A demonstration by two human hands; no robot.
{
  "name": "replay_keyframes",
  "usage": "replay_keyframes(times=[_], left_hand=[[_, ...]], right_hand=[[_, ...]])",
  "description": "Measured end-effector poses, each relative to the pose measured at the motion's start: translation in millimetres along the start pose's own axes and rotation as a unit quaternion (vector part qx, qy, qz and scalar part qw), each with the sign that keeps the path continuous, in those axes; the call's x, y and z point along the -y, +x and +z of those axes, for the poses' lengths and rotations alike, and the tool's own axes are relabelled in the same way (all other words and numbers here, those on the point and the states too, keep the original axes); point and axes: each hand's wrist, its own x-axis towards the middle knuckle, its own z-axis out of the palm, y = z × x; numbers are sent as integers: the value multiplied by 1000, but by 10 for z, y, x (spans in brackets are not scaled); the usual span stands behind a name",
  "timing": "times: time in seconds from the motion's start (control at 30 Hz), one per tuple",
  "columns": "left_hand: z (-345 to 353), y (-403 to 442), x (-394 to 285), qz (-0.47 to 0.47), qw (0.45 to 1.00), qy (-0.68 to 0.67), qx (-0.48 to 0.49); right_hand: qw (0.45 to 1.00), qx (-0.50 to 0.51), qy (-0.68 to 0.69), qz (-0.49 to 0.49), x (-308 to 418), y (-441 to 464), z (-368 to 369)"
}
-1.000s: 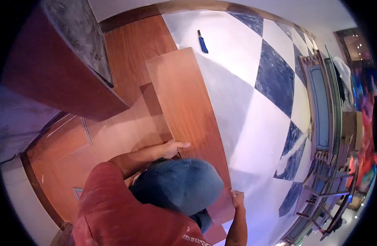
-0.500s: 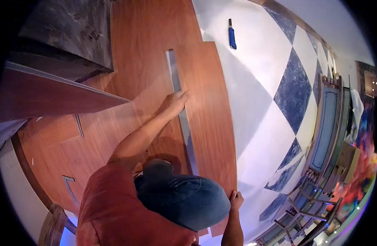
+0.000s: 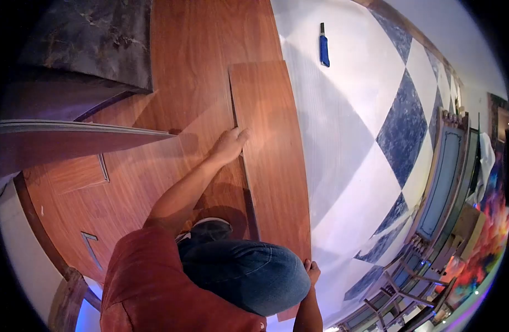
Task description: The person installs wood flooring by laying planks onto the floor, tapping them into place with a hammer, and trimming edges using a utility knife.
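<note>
A long reddish-brown laminate floor plank (image 3: 274, 149) lies along the edge of the laid wood flooring (image 3: 193, 50), with a narrow dark gap on its left side. Partway along that side, my left hand (image 3: 230, 145) has its fingers closed on the plank's edge. Low on the opposite side, past my bent knee in jeans (image 3: 254, 271), my right hand (image 3: 312, 271) grips the outer edge. My knee hides the near part of the plank.
A blue-handled tool (image 3: 324, 50) rests on the white and dark diamond-patterned floor (image 3: 343, 149). Stacked boards (image 3: 88, 133) jut in from the left, below a dark marbled block (image 3: 94, 44). An L-shaped metal piece (image 3: 91, 249) and wooden furniture (image 3: 442, 171) stand out at the sides.
The plank has shifted left with both hands on it, now against or over the laid flooring's edge. The pale strip between them has narrowed to a dark gap.
</note>
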Motion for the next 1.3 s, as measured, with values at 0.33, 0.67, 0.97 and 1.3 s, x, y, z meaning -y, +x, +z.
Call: replay_keyframes(times=[0.33,0.67,0.97,1.3], left_hand=[[13,-9,58,-16,992,-117,48],[26,10,-9,-37,996,-69,44],[-48,11,-66,-32,995,-59,67],[-67,18,-99,-53,992,-95,65]], right_hand=[[999,34,-1,18,29,9,-45],[998,49,35,-28,21,114,-182],[991,92,91,29,-56,192,-152],[985,99,131,56,-202,177,-25]])
